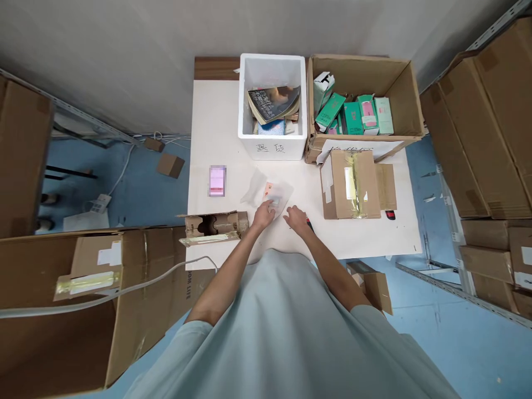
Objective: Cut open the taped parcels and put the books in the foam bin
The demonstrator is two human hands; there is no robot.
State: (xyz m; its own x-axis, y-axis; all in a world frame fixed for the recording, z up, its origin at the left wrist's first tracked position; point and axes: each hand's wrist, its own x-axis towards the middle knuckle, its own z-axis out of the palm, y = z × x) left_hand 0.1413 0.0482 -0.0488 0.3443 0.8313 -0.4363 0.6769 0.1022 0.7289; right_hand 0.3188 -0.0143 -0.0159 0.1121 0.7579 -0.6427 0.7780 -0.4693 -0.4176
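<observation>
A clear plastic bag [252, 188] lies on the white table, with an orange-and-white item [269, 191] showing through it. My left hand [265, 215] is closed on the lower part of the bag, fingers bent over the plastic. Just right of the bag's lower edge, my right hand [296, 218] rests low over the table with its fingers curled. Whether the right fingertips grip the bag's edge is too small to make out. A red-and-black tool [309, 223] lies beside the right hand, partly hidden by it.
Behind stand a white foam box [272, 148] holding books and a carton [366, 139] of green boxes. A taped box [338, 185] sits right on the table [374, 238]. Left are a phone-like pink screen [217, 181] and an opened small carton [239, 223]. A cable [166, 272] crosses lower left.
</observation>
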